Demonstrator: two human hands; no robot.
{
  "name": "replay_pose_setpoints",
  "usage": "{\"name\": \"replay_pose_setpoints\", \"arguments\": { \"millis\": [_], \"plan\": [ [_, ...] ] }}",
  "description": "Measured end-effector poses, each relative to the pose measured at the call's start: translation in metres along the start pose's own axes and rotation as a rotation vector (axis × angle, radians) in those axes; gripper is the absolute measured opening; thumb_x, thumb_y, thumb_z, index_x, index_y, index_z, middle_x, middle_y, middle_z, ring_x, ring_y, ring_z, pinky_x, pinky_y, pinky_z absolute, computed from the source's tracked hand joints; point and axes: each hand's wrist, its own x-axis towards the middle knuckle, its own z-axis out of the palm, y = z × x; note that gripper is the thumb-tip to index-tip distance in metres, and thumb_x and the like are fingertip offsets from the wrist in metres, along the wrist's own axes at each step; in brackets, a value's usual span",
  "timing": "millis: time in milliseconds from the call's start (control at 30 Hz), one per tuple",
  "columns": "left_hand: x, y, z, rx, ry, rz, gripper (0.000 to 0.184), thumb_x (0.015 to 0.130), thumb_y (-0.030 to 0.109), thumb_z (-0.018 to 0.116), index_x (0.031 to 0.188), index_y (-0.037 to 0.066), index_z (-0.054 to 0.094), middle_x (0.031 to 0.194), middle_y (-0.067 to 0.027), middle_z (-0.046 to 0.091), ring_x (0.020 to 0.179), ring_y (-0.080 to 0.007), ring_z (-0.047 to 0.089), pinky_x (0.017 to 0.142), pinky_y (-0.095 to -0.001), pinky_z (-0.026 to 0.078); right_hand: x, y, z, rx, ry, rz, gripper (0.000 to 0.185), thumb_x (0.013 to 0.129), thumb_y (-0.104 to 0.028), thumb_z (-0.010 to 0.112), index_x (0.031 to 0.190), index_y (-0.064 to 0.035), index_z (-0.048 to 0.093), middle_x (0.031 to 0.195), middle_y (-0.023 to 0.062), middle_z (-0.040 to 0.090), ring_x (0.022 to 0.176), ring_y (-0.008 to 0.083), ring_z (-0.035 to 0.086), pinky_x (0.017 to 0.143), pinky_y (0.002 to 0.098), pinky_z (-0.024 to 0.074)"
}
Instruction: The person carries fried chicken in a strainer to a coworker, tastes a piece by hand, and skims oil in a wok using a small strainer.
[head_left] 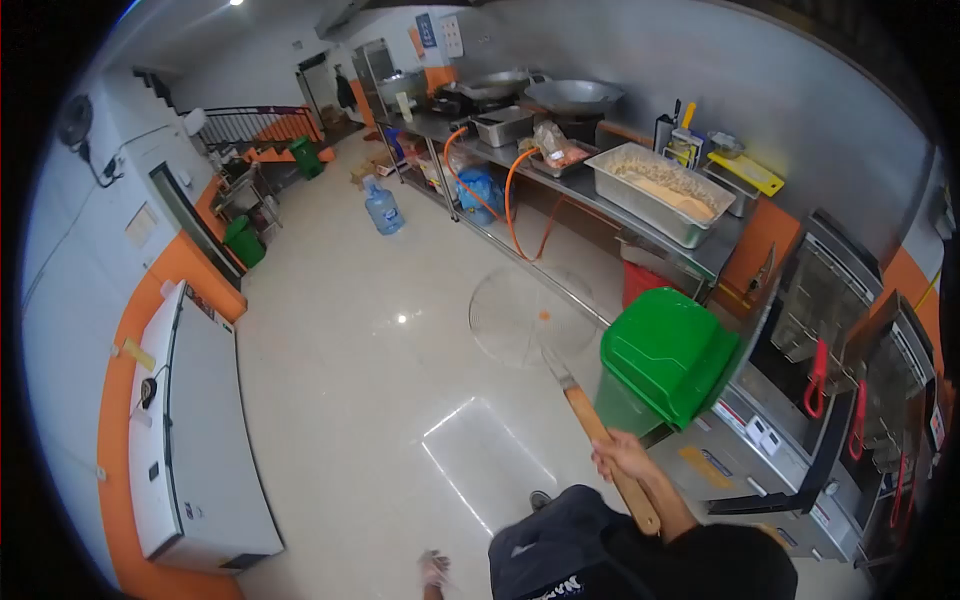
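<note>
My right hand [625, 458] is closed around the wooden handle of a large wire skimmer [588, 415]. The skimmer reaches forward over the floor, and its round, thin mesh head looks faint against the pale tiles. A small orange bit [545, 316] shows within the mesh circle. Low in the view, beside my dark apron [545, 555], hangs my left hand [434, 568]; it is blurred and touches nothing that I can see. Just right of the skimmer stands a green lidded bin [665, 355].
On the right, a steel counter [735, 250] bears a deep metal tray [650, 215] of crumbly food, and woks [575, 97]. Fryers with red-handled baskets [815, 375] stand nearer. A white chest freezer [205, 430] lines the left wall. A water bottle [382, 208] stands on the floor.
</note>
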Motion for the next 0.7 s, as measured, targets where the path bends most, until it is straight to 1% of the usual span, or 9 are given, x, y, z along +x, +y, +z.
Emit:
{"name": "replay_pose_setpoints", "arguments": {
  "millis": [67,167,300,400,567,600,633,667,700],
  "plan": [
    [0.014,0.017,0.022,-0.235,0.123,-0.209,0.046,0.094,0.047,0.047,0.111,0.005,0.054,0.085,-0.0160,0.065,0.061,-0.0263,0.058,0.061,-0.0472,0.051,0.071,-0.056,0.029,0.068,0.017,0.002,0.020,0.094,-0.020,0.059,0.105,-0.0048,0.052,0.069,0.0034,0.054,0.048,0.0103,0.049,0.039,0.0259,0.0415],
    [0.062,0.049,0.066,-0.303,0.221,-0.392,0.046,0.094,0.047,0.047,0.112,0.006,0.054,0.087,-0.0153,0.064,0.064,-0.0257,0.058,0.062,-0.0461,0.051,0.196,-0.129,0.048,0.085,0.039,-0.042,0.018,0.094,-0.019,0.058,0.103,-0.0053,0.052,0.069,0.0031,0.053,0.047,0.0099,0.049,0.039,0.0254,0.0411],
    [0.167,0.114,0.114,-0.311,0.250,-0.470,0.045,0.094,0.047,0.048,0.115,0.007,0.053,0.089,-0.0144,0.063,0.067,-0.0249,0.058,0.065,-0.0445,0.051,0.360,-0.191,0.060,0.065,0.046,-0.116,0.019,0.093,-0.020,0.059,0.106,-0.0068,0.054,0.070,0.0023,0.053,0.048,0.0106,0.051,0.040,0.0255,0.0421],
    [0.262,0.194,0.151,-0.315,0.256,-0.485,0.044,0.094,0.046,0.048,0.116,0.008,0.052,0.091,-0.0137,0.063,0.070,-0.0243,0.058,0.066,-0.0433,0.051,0.480,-0.261,0.087,0.035,0.106,-0.167,0.019,0.093,-0.021,0.059,0.107,-0.0082,0.054,0.070,0.0020,0.053,0.048,0.0103,0.051,0.041,0.0256,0.0425],
    [0.438,0.360,0.194,-0.282,0.221,-0.307,0.044,0.095,0.046,0.049,0.119,0.009,0.051,0.094,-0.0126,0.062,0.074,-0.0232,0.058,0.069,-0.0413,0.051,0.643,-0.396,0.113,0.095,0.172,-0.257,0.019,0.094,-0.022,0.059,0.100,-0.0054,0.052,0.069,0.0028,0.054,0.046,0.0091,0.049,0.039,0.0245,0.0414],
    [0.487,0.406,0.201,-0.249,0.160,-0.167,0.044,0.095,0.046,0.049,0.119,0.010,0.051,0.095,-0.0123,0.062,0.075,-0.0230,0.058,0.069,-0.0409,0.052,0.678,-0.419,0.111,0.106,0.180,-0.272,0.019,0.094,-0.022,0.059,0.100,-0.0053,0.052,0.069,0.0028,0.053,0.047,0.0091,0.049,0.039,0.0246,0.0414],
    [0.537,0.451,0.206,-0.096,0.070,0.157,0.044,0.095,0.046,0.049,0.120,0.010,0.051,0.096,-0.0121,0.061,0.076,-0.0228,0.058,0.070,-0.0405,0.052,0.712,-0.437,0.111,0.125,0.187,-0.290,0.019,0.094,-0.022,0.059,0.099,-0.0051,0.052,0.069,0.0029,0.053,0.047,0.0091,0.048,0.040,0.0247,0.0414],
    [0.597,0.509,0.225,-0.337,0.104,-0.054,0.033,0.099,0.037,0.043,0.118,0.012,0.052,0.106,-0.0065,0.062,0.080,-0.0253,0.060,0.070,-0.0409,0.053,0.741,-0.453,0.110,0.126,0.195,-0.295,0.019,0.094,-0.021,0.059,0.101,-0.0056,0.052,0.070,0.0027,0.054,0.048,0.0098,0.049,0.041,0.0252,0.0420],
    [0.655,0.564,0.245,-0.500,0.093,0.017,0.030,0.097,0.036,0.051,0.118,0.014,0.054,0.106,-0.0037,0.060,0.082,-0.0182,0.056,0.082,-0.0348,0.051,0.770,-0.472,0.105,0.122,0.204,-0.300,0.019,0.093,-0.021,0.059,0.103,-0.0060,0.052,0.070,0.0026,0.054,0.049,0.0104,0.050,0.042,0.0257,0.0426]
  ]
}}
